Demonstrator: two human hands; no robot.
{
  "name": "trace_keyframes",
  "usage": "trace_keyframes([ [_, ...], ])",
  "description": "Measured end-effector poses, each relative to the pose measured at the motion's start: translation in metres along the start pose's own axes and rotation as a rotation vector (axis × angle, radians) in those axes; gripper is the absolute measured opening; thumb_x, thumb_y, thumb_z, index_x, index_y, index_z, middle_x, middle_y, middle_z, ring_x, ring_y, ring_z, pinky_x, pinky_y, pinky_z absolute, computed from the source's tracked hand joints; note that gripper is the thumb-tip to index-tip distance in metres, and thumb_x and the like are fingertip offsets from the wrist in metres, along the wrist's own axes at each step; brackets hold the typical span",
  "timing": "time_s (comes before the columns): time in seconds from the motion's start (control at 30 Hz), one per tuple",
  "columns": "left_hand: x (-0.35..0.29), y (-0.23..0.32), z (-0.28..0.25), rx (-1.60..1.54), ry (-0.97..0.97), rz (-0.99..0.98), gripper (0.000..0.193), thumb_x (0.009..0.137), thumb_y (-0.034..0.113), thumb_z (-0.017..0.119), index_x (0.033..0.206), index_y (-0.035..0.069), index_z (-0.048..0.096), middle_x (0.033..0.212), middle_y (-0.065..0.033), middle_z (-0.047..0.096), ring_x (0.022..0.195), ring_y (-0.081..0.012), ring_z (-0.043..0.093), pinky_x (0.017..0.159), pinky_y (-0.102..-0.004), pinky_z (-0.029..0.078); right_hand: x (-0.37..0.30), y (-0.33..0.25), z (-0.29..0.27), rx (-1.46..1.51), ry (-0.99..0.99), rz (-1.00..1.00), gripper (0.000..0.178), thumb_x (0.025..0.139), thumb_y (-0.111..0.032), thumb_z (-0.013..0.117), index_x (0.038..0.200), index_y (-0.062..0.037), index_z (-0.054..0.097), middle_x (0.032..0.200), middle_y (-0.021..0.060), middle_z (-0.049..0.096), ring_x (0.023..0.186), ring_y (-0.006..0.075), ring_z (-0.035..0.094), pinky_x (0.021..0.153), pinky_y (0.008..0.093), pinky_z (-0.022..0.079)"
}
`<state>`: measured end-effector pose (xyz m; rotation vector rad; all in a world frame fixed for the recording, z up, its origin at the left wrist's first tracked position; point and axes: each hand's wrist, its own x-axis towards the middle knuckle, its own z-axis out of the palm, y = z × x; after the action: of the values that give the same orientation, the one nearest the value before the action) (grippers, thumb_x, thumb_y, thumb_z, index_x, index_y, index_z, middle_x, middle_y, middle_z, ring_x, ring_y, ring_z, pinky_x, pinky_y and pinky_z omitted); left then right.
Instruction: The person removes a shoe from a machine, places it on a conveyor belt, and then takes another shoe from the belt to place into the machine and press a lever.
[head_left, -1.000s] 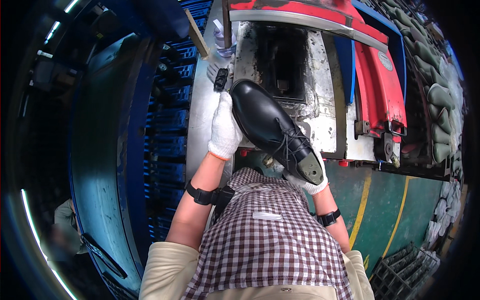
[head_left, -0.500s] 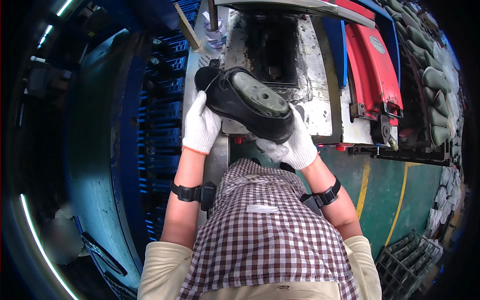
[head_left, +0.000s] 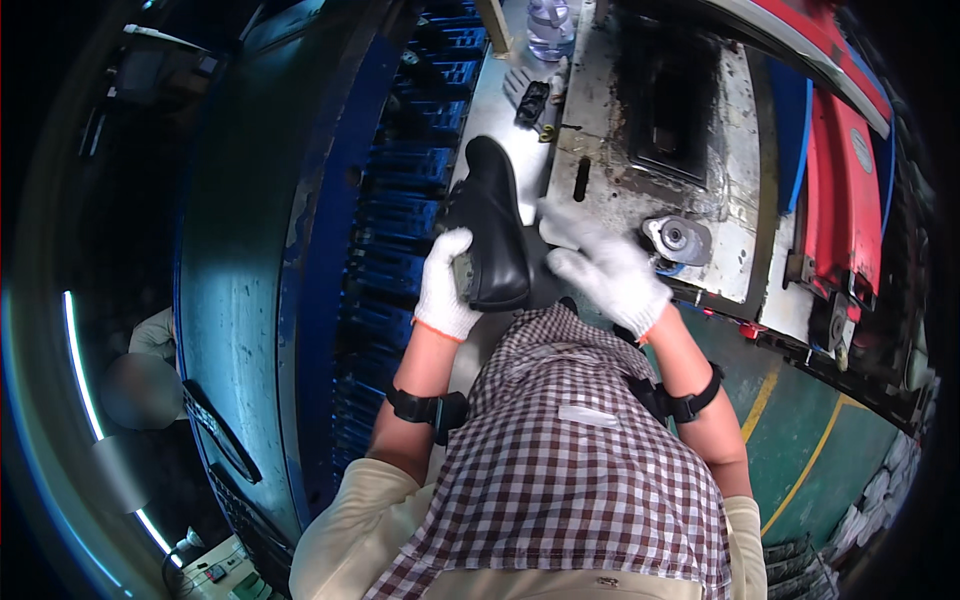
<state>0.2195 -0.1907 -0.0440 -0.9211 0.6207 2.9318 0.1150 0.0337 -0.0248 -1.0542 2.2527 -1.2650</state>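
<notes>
A black shoe (head_left: pixel 499 245) with a greenish last inside it stands on end in front of me, its side turned up. My left hand (head_left: pixel 443 290), in a white knit glove with an orange cuff, grips it at the lower left, where a bit of the last shows. My right hand (head_left: pixel 610 275), gloved alike and smeared by motion, is apart from the shoe with its fingers stretched toward it and nothing seen in them. Right beside that hand, a round metal fitting (head_left: pixel 676 240) sits on the metal machine table (head_left: pixel 610 150).
A blue rack of slotted parts (head_left: pixel 405 205) runs along the left. A clear plastic bottle (head_left: pixel 549 28), a glove (head_left: pixel 517 86) and a small black object (head_left: pixel 532 104) lie at the back. Red machine covers (head_left: pixel 840 200) stand at the right. Another person is far left.
My right hand has let go of the shoe and moved off to its right. In my left hand the shoe has turned from sole-down to on end. The view has swung left.
</notes>
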Motion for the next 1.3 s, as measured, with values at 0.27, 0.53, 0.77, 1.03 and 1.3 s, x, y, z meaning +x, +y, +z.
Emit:
trace_keyframes([
  [0.27,0.087,0.046,-0.145,0.223,0.490,0.220,0.028,0.083,0.023,0.073,0.105,0.007,0.068,0.104,-0.0084,0.070,0.092,-0.0265,0.070,0.086,-0.0436,0.060,-0.021,0.063,-0.033,-0.723,0.460,0.176,0.022,0.089,-0.016,0.068,0.109,-0.0110,0.075,0.103,0.0117,0.070,0.101,0.0337,0.063,0.091,0.0450,0.047],
  [0.53,0.203,0.138,-0.199,0.930,0.870,0.696,0.096,0.080,0.018,0.079,0.160,0.000,0.029,0.146,-0.0170,0.054,0.125,-0.0296,0.058,0.106,-0.0412,0.047,-0.019,0.071,-0.029,-0.747,0.507,0.173,0.017,0.087,-0.016,0.069,0.101,-0.0097,0.075,0.100,0.0105,0.072,0.099,0.0322,0.065,0.093,0.0460,0.048],
  [0.77,0.191,0.126,-0.225,1.315,1.094,0.463,0.099,0.100,0.064,0.051,0.164,0.001,0.010,0.165,-0.0267,0.030,0.149,-0.0454,0.035,0.121,-0.0466,0.033,-0.017,0.072,-0.024,-0.735,0.486,0.148,0.015,0.087,-0.011,0.068,0.100,-0.0072,0.074,0.096,0.0125,0.070,0.092,0.0330,0.065,0.088,0.0446,0.049],
  [1.03,-0.001,0.035,-0.278,1.234,1.799,0.853,0.061,0.091,0.022,0.072,0.142,-0.002,0.049,0.143,-0.0270,0.053,0.128,-0.0429,0.058,0.107,-0.0521,0.047,-0.020,0.084,-0.025,-0.779,0.479,0.086,0.015,0.095,-0.009,0.062,0.101,-0.0024,0.074,0.096,0.0156,0.071,0.088,0.0336,0.067,0.083,0.0422,0.051],
  [1.3,-0.070,0.129,-0.457,-0.100,0.678,0.307,0.047,0.092,0.051,0.061,0.108,0.009,0.070,0.109,-0.0112,0.073,0.102,-0.0348,0.069,0.093,-0.0545,0.053,-0.017,0.087,-0.027,-0.732,0.468,0.094,0.013,0.092,-0.013,0.065,0.095,-0.0028,0.073,0.086,0.0165,0.067,0.077,0.0361,0.062,0.074,0.0456,0.049],
])
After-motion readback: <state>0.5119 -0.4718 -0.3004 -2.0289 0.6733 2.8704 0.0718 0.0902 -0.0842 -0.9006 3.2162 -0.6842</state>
